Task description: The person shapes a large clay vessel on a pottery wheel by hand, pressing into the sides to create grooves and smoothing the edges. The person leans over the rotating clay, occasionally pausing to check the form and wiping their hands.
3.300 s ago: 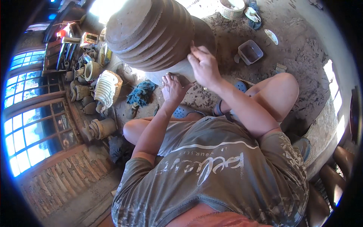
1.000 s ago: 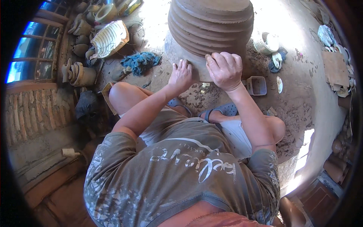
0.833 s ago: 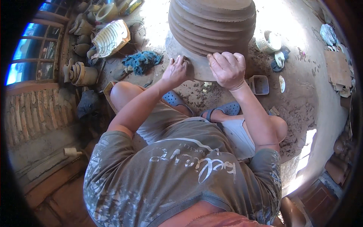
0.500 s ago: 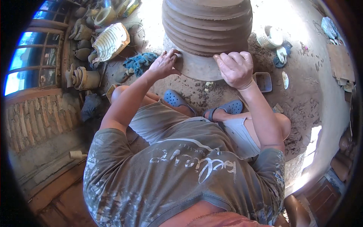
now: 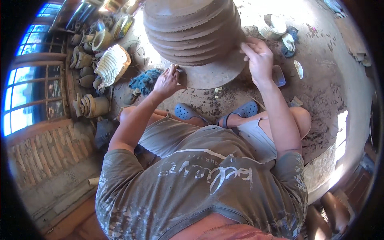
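Note:
A large brown clay pot (image 5: 190,38), ringed with thick horizontal ridges, stands on a flat round turntable disc (image 5: 214,76) in front of me; its top is cut off by the frame. At the disc's near left rim is my left hand (image 5: 167,83), fingers on the edge and thumb apart from them, so the rim lies between. My right hand (image 5: 260,60) is at the right side, by the pot's lower wall and the disc's edge. Its fingers are bent, with the thumb side toward the clay; whatever they may pinch is hidden.
Blue-green cloth (image 5: 145,81) lies left of the disc. A clear plastic tub (image 5: 279,76) sits behind my right wrist, and a pale bucket (image 5: 272,27) stands farther right. A ribbed pale mould (image 5: 113,66) and several pots line the left wall. My feet in blue clogs (image 5: 188,111) are below the disc.
The view has swung, so the pot sits farther left and tilted in it. My right hand has gone from a tight fist at the disc's near edge to farther up the pot's right side.

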Available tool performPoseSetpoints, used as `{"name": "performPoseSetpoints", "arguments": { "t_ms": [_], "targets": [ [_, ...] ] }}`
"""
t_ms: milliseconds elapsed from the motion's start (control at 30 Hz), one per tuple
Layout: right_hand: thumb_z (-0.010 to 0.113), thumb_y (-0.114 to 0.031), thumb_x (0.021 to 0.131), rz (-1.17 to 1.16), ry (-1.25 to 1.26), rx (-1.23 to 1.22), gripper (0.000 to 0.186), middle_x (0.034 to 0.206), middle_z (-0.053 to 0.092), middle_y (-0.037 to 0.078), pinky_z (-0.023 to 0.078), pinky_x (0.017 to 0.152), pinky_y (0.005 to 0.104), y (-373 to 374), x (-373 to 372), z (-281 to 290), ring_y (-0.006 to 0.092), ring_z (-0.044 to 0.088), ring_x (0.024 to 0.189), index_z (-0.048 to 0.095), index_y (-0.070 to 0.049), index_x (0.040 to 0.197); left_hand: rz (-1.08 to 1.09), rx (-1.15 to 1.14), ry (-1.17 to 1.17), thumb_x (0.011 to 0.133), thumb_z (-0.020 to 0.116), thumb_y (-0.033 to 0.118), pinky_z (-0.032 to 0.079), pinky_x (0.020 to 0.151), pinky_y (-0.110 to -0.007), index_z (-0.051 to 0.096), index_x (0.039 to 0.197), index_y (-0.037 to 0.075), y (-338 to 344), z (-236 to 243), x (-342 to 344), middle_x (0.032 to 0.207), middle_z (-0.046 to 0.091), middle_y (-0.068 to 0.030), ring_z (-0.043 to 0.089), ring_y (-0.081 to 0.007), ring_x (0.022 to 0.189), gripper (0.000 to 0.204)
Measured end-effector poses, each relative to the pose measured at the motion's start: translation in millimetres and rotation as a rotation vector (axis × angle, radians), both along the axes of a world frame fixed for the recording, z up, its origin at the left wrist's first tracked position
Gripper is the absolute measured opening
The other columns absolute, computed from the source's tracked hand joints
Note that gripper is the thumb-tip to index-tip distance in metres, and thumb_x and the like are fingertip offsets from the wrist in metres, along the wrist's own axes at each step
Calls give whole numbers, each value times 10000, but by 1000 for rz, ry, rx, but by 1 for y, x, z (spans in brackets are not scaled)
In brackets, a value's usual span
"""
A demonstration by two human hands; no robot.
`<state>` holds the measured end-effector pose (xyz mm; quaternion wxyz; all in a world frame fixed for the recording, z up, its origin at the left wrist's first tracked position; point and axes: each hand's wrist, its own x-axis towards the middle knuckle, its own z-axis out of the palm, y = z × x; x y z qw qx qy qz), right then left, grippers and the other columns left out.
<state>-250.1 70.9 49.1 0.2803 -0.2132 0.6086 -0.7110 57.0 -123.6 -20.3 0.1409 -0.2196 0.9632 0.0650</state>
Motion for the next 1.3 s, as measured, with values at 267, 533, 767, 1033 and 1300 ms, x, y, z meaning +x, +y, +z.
{"name": "performPoseSetpoints", "arguments": {
  "t_ms": [267, 533, 767, 1033, 1300],
  "targets": [
    [786, -181, 959, -68, -327, 112, 101, 872, 660, -37, 452, 641, 253, -19, 9, 20, 74, 580, 801, 720, -106, 944, 58, -44, 112, 940, 719, 527, 528, 1076, -500, 612, 1251, -25, 84, -22, -40, 1349, 551, -245, 539, -446, 1327, 642],
    [794, -166, 954, -173, -443, 39, 115, 853, 636, -29, 466, 603, 257, -19, 43, 19, 85, 567, 750, 698, -105, 934, -46, -16, 201, 1000, 668, 371, 614, 923, -559, 594, 1232, -32, 126, -31, -73, 1411, 537, -301, 577, -574, 1287, 470],
    [805, -135, 953, -283, -345, -23, 168, 751, 639, 2, 481, 511, 264, -21, 105, -1, 90, 576, 584, 683, -65, 860, -26, 4, 50, 987, 613, 228, 621, 881, -543, 578, 1280, -12, 136, -31, -89, 1487, 491, -316, 596, -542, 1299, 380],
    [858, -103, 860, -20, 314, 71, 228, 920, 712, 77, 569, 749, 339, 16, 135, -33, 145, 684, 825, 703, -8, 997, 81, 96, -144, 985, 643, 252, 614, 838, -448, 638, 1328, 51, 104, 3, -78, 1123, 752, -180, 750, -311, 1097, 399],
    [773, -156, 914, 380, 951, 50, 225, 934, 668, 137, 575, 822, 411, 63, 103, -50, 328, 675, 902, 727, -1, 1072, 378, 1333, 367, 1131, 463, 544, 489, 595, -257, 710, 1007, 41, 96, 30, -44, 786, 749, -75, 644, -102, 670, 574]
  ]
}}
